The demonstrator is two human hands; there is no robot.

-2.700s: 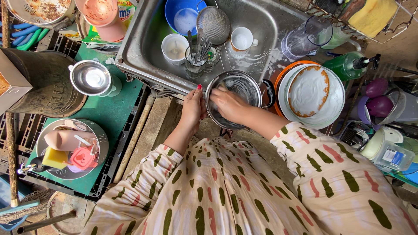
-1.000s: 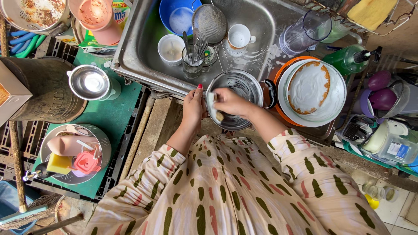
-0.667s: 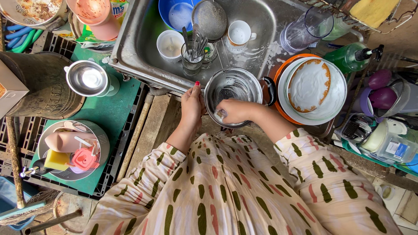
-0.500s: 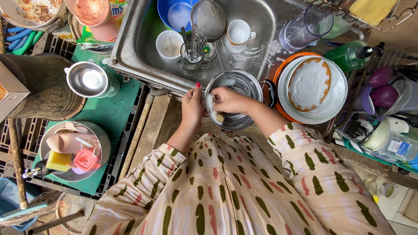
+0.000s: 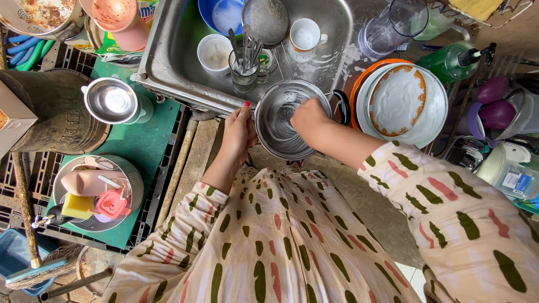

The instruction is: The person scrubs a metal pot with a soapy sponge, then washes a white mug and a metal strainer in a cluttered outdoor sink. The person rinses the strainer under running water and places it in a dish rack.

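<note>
Hands [image 5: 238, 132] on steel pot [image 5: 281, 120]; soapy plates [image 5: 401, 101] beside

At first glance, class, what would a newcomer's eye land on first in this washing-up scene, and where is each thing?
In the middle, the left hand grips the rim of a steel pot while the right hand reaches inside it. To the right sits a stack of soapy plates on an orange one. Behind the pot, the steel sink holds white cups, a blue bowl and a glass of cutlery.
</note>
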